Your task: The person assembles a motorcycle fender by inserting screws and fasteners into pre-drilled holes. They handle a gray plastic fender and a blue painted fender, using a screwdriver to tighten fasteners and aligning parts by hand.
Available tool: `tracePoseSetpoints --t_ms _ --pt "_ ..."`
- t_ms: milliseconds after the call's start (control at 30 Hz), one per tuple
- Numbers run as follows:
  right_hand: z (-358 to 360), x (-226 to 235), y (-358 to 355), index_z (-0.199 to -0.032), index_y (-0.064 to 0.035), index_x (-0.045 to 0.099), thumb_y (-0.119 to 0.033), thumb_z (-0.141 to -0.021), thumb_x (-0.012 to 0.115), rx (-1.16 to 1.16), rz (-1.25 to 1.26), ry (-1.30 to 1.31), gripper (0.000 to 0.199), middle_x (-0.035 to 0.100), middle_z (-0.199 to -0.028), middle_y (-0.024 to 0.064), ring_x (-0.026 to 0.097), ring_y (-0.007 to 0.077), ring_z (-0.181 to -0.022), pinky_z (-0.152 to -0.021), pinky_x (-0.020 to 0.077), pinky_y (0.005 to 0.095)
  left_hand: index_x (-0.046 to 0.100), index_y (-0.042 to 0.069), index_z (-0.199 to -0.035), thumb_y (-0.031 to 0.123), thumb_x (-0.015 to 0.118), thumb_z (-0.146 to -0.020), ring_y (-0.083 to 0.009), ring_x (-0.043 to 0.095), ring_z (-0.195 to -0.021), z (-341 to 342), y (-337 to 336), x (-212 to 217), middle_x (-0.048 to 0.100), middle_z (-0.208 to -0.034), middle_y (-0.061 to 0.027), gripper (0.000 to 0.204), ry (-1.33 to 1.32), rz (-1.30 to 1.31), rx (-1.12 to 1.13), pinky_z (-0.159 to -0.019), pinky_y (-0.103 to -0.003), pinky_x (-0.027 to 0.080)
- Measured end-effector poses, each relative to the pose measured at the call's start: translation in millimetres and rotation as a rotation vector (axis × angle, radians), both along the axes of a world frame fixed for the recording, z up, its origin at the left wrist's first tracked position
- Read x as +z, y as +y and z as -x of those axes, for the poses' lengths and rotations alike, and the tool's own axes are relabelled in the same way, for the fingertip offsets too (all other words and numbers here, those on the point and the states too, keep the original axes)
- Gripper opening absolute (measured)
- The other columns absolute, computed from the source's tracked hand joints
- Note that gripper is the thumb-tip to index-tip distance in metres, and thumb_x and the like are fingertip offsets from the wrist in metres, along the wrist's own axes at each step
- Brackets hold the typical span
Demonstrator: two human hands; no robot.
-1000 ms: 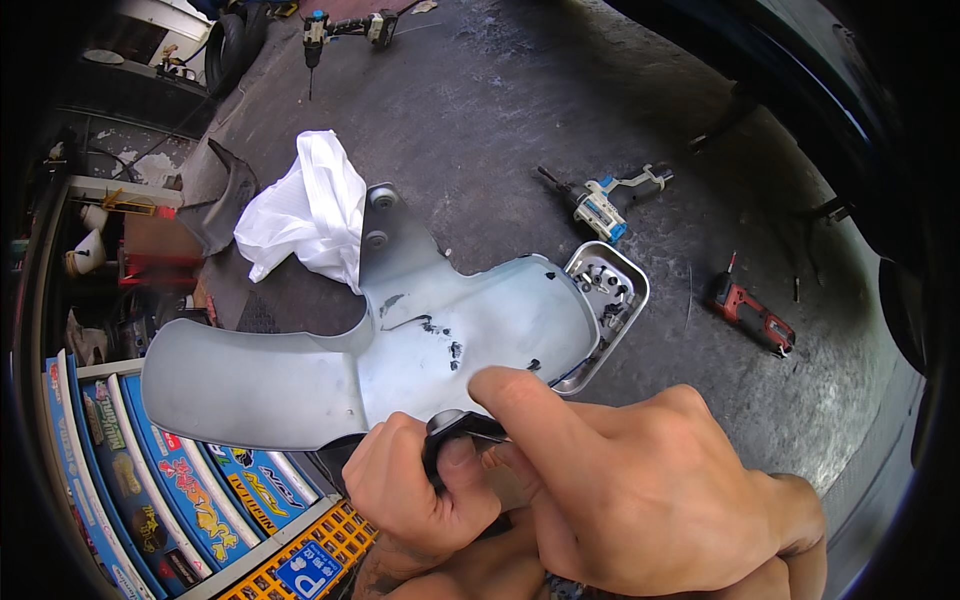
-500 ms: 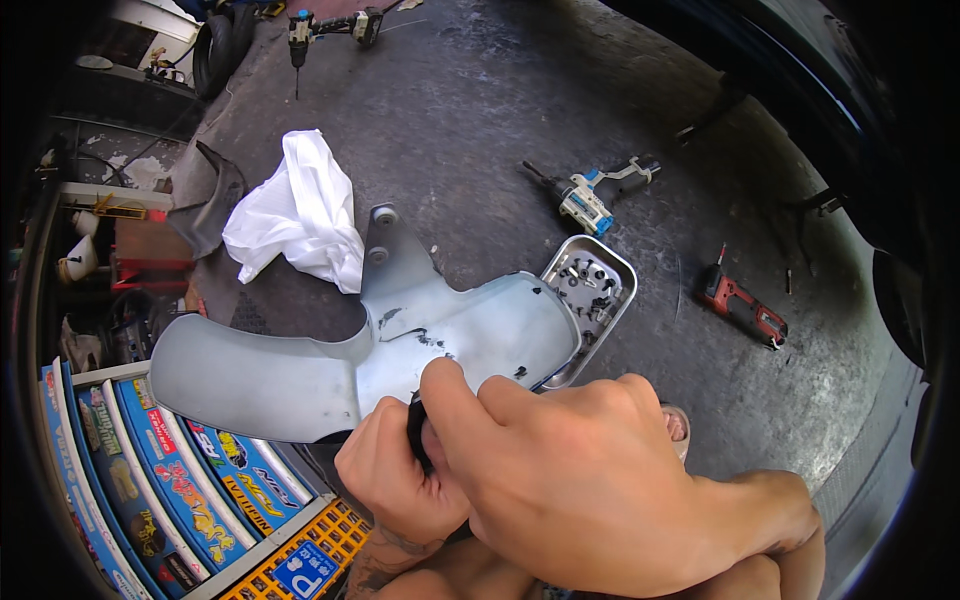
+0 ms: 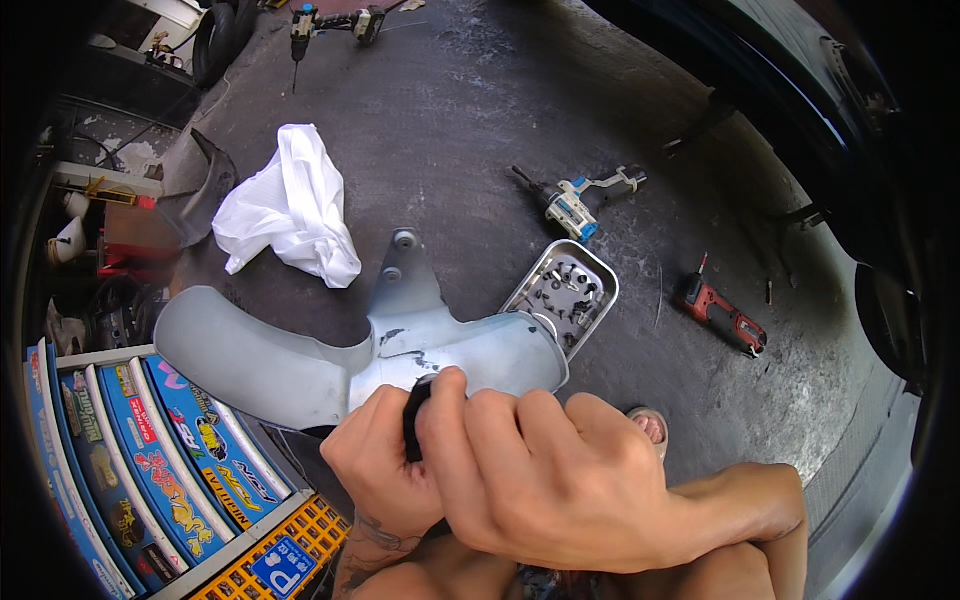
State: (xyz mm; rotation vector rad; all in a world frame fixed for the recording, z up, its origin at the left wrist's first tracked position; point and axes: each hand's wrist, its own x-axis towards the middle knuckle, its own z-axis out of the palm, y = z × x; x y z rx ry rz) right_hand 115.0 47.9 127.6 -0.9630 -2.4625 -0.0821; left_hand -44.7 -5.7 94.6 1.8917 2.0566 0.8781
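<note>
Close in front of me, my left hand [image 3: 382, 458] pinches a small black band-like piece [image 3: 415, 418]. My right hand [image 3: 555, 470] is curled against it, thumb and forefinger closed at the same piece, largely covering it. What exactly the piece is, I cannot make out. Just beyond my hands is a curved grey fender [image 3: 260, 345], inner side up, with a bracket arm that has two holes pointing away from me. Dark scuffs mark its middle. My knuckles overlap its near edge; whether they touch it is hidden.
Right of the fender, a metal tray [image 3: 606, 312] holds several bolts and small parts. A white-and-blue power driver [image 3: 575, 208], a red cordless tool [image 3: 725, 318] and a drill [image 3: 330, 25] lie on the dark floor. A white cloth [image 3: 290, 210] and stickered blue panels [image 3: 170, 470] are leftward.
The fender has turned slightly clockwise, its left end rising and its right end dropping in view. Both hands stay together on the black piece. The whole view has shifted a little.
</note>
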Motion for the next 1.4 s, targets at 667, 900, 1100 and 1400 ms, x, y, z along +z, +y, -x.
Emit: tracePoseSetpoints --t_ms 667,900,1100,1400 --pt "-27 -6 3 -0.109 0.0004 0.069 0.009 -0.077 0.075 0.227 0.602 0.598 0.034 0.065 -0.068 0.0059 0.064 0.0189 -0.05 -0.044 0.0492 0.0323 0.053 0.0 -0.077 0.015 0.052 -0.103 -0.0183 0.044 -0.053 -8 -5 26 0.049 -0.061 -0.0062 0.029 -0.195 -0.052 0.103 -0.05 -0.036 0.033" --pt "-8 1 -2 -0.109 0.0009 0.068 0.006 -0.072 0.073 0.121 0.599 0.578 0.038 0.063 -0.073 0.0051 0.065 0.018 -0.053 -0.044 0.0498 0.0333 0.055 0.0 -0.079 0.016 0.058 -0.1 -0.0304 0.055 -0.047 -8 -7 27 0.056 -0.061 -0.011 0.027 -0.093 -0.062 0.102 -0.046 -0.039 0.044" --pt "-5 5 -4 -0.106 0.0001 0.068 -0.01 -0.074 0.075 0.061 0.463 0.351 0.034 0.054 -0.07 0.001 0.06 0.0131 -0.05 -0.04 0.0439 0.0319 0.057 -0.001 -0.087 0.021 0.061 -0.103 -0.0335 0.053 -0.047 -6 -5 15 0.058 -0.065 -0.0139 0.028 0.009 -0.12 0.086 -0.046 -0.042 0.043" --pt "2 3 -6 -0.104 0.0 0.071 -0.013 -0.081 0.073 0.078 0.302 0.189 0.027 0.043 -0.064 -0.0016 0.052 0.0106 -0.044 -0.038 0.0384 0.0325 0.055 -0.001 -0.087 0.025 0.056 -0.109 -0.0336 0.052 -0.05 -21 14 4 0.055 -0.066 -0.0148 0.034 0.356 -0.482 0.267 -0.047 -0.043 0.04"
